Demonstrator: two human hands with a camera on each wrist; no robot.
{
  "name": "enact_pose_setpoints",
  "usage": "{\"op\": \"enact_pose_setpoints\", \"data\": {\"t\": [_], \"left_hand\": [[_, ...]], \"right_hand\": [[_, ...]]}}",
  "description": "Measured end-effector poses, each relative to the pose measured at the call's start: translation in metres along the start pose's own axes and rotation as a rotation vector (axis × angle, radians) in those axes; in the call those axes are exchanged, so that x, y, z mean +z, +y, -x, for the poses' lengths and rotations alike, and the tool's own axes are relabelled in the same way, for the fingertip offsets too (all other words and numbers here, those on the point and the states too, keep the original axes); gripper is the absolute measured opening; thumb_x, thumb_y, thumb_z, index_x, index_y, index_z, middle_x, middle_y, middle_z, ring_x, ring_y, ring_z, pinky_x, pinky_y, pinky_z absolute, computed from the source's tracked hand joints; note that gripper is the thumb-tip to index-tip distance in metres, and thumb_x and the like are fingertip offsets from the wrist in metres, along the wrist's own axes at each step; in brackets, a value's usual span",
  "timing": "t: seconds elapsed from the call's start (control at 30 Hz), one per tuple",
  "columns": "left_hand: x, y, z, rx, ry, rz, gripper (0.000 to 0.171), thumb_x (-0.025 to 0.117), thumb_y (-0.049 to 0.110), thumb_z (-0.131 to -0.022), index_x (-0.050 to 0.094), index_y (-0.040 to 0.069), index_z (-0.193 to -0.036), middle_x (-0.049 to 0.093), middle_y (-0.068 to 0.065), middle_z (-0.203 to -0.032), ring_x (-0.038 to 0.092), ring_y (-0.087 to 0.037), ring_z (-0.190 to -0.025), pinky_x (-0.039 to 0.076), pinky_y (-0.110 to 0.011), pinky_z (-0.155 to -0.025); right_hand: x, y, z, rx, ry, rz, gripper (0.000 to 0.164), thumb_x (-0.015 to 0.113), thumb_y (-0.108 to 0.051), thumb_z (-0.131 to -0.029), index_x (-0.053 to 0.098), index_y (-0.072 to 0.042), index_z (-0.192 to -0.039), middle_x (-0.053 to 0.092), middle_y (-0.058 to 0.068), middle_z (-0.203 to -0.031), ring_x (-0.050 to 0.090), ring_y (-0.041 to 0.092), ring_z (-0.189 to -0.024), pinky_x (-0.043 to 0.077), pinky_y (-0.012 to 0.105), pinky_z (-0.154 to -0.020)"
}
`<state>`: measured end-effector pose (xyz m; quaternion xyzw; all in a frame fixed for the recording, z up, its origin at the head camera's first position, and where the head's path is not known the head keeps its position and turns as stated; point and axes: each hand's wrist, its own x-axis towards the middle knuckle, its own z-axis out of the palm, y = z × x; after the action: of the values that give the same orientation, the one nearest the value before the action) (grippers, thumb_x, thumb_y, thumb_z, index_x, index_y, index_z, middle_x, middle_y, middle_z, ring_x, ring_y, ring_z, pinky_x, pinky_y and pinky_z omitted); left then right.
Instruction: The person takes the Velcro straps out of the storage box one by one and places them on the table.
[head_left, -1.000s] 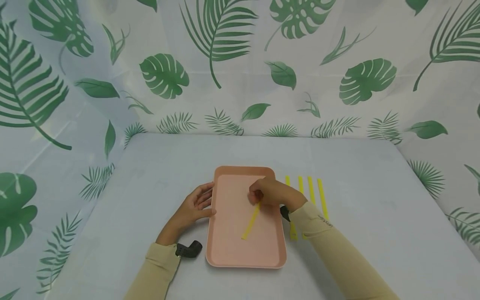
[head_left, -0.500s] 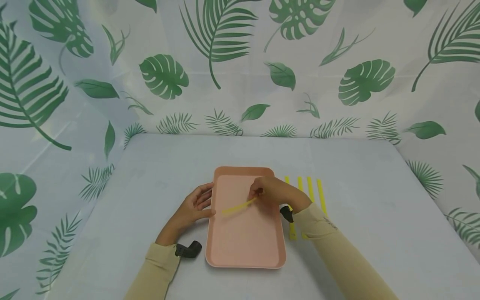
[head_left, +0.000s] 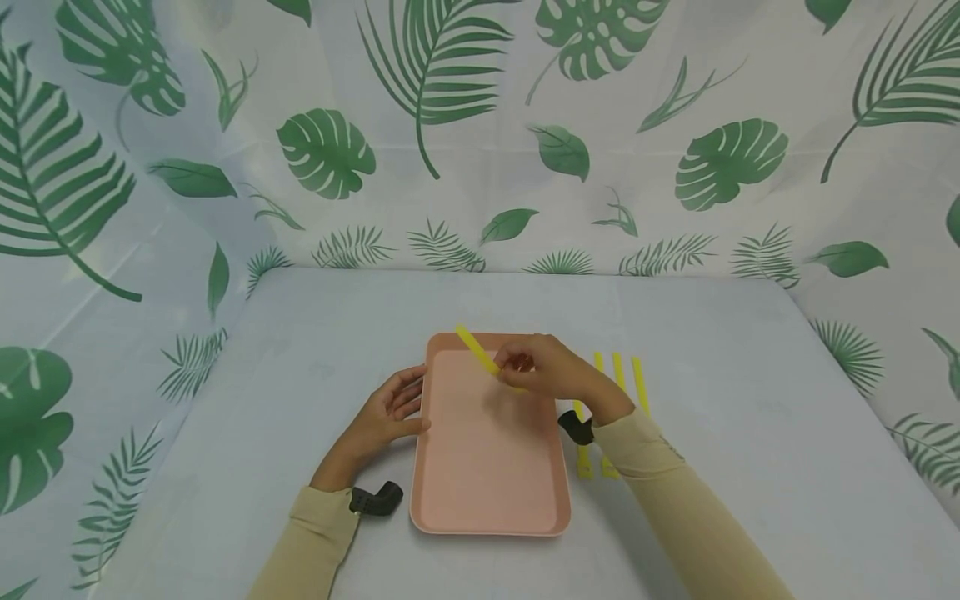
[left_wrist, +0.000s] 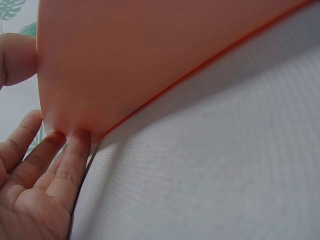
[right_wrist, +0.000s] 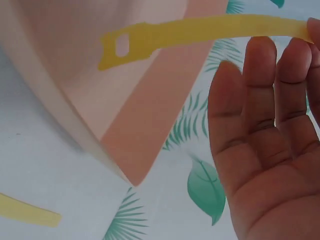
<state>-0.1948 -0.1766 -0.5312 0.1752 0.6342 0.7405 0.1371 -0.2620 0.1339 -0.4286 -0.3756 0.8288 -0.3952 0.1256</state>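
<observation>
A pink rectangular tray (head_left: 487, 487) lies on the table. My left hand (head_left: 384, 423) rests against its left side, with fairly straight fingers and the thumb at the rim; the left wrist view shows fingertips touching the outer wall of the tray (left_wrist: 125, 65). Above the tray's far half, my right hand (head_left: 553, 367) pinches a yellow hook-and-loop cable tie (head_left: 476, 347), which points up and to the left. In the right wrist view the slotted head of the cable tie (right_wrist: 200, 32) hangs free, while the pinched end is partly cut off at the frame's edge.
Several more yellow cable ties (head_left: 641, 385) lie side by side on the white tabletop (head_left: 720, 400) right of the tray, partly covered by my right wrist and sleeve. A leaf-patterned cloth (head_left: 480, 167) encloses the back and sides. Black wrist mounts (head_left: 377, 499) sit on both wrists.
The cable tie in my right hand has swung from pointing down toward me, through leftward, to pointing up and away. My right hand has turned and risen slightly; the left hand stays at the tray.
</observation>
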Motion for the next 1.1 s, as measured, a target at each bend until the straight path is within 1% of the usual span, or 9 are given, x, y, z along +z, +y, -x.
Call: {"op": "enact_pose_setpoints", "data": {"t": [0.13,0.23,0.37,0.5,0.6,0.73,0.8,1.0,1.1], "left_hand": [[0.0,-0.001,0.0,0.004,-0.005,0.009,0.093,0.082,0.001,-0.091,0.024,-0.017,-0.162,0.026,-0.041,-0.167,0.025,-0.058,-0.156,0.048,-0.023,-0.116],[0.0,-0.001,-0.001,0.004,-0.008,0.006,0.094,0.083,0.002,-0.091,0.024,-0.017,-0.162,0.026,-0.042,-0.167,0.025,-0.058,-0.156,0.048,-0.024,-0.117],[0.0,-0.001,-0.001,-0.005,-0.005,-0.001,0.095,0.083,0.001,-0.091,0.024,-0.017,-0.162,0.026,-0.042,-0.167,0.025,-0.058,-0.156,0.048,-0.023,-0.116],[0.0,-0.001,-0.001,-0.009,-0.005,-0.009,0.093,0.082,0.001,-0.091,0.024,-0.016,-0.162,0.026,-0.041,-0.168,0.026,-0.057,-0.156,0.048,-0.023,-0.116],[0.0,0.0,-0.001,-0.009,-0.004,-0.005,0.093,0.082,0.001,-0.092,0.024,-0.016,-0.162,0.026,-0.041,-0.168,0.025,-0.057,-0.156,0.048,-0.023,-0.116],[0.001,0.001,0.0,-0.007,0.0,0.004,0.093,0.081,-0.001,-0.091,0.023,-0.017,-0.162,0.026,-0.041,-0.168,0.024,-0.057,-0.157,0.047,-0.023,-0.117],[0.001,0.0,0.001,-0.004,0.0,0.005,0.093,0.081,0.0,-0.091,0.023,-0.017,-0.162,0.026,-0.041,-0.168,0.023,-0.057,-0.157,0.047,-0.022,-0.117],[0.0,0.0,0.0,-0.007,-0.002,0.001,0.094,0.082,0.0,-0.091,0.023,-0.016,-0.163,0.025,-0.041,-0.168,0.023,-0.057,-0.157,0.047,-0.022,-0.116],[0.001,-0.001,0.0,-0.014,-0.001,-0.002,0.093,0.08,-0.003,-0.091,0.023,-0.015,-0.163,0.025,-0.04,-0.169,0.025,-0.056,-0.157,0.048,-0.022,-0.116]], "right_hand": [[-0.002,-0.003,0.003,0.046,0.03,-0.053,0.005,0.073,0.003,-0.099,0.076,0.0,-0.099,0.074,0.006,-0.095,0.069,0.016,-0.084,0.062,0.03,-0.078],[-0.003,-0.003,0.005,0.074,0.039,-0.102,0.004,0.071,0.003,-0.1,0.074,0.001,-0.098,0.073,0.009,-0.095,0.072,0.019,-0.086,0.064,0.03,-0.077],[-0.004,-0.005,0.008,0.145,0.051,-0.213,0.002,0.069,0.002,-0.102,0.07,0.003,-0.101,0.072,0.011,-0.099,0.072,0.021,-0.087,0.067,0.035,-0.077],[-0.005,-0.007,0.013,0.203,0.069,-0.316,0.011,0.066,0.001,-0.104,0.067,0.009,-0.111,0.068,0.011,-0.098,0.07,0.021,-0.085,0.069,0.041,-0.079],[-0.007,-0.008,0.017,0.228,0.077,-0.362,0.013,0.065,-0.001,-0.106,0.065,0.008,-0.115,0.066,0.009,-0.097,0.069,0.02,-0.083,0.069,0.044,-0.08],[-0.009,-0.007,0.021,0.257,0.086,-0.413,0.014,0.064,-0.003,-0.107,0.063,0.004,-0.118,0.065,0.009,-0.098,0.068,0.019,-0.081,0.069,0.042,-0.079],[-0.009,-0.006,0.024,0.262,0.087,-0.435,0.018,0.064,-0.004,-0.107,0.061,0.005,-0.123,0.065,0.009,-0.098,0.068,0.019,-0.081,0.069,0.04,-0.079],[-0.009,-0.002,0.031,0.286,0.1,-0.476,0.039,0.064,-0.005,-0.107,0.049,0.012,-0.139,0.065,0.008,-0.098,0.068,0.018,-0.08,0.068,0.037,-0.078],[-0.01,-0.001,0.035,0.295,0.111,-0.493,0.043,0.064,-0.005,-0.106,0.046,0.012,-0.142,0.065,0.007,-0.097,0.069,0.018,-0.079,0.068,0.034,-0.076]]}}
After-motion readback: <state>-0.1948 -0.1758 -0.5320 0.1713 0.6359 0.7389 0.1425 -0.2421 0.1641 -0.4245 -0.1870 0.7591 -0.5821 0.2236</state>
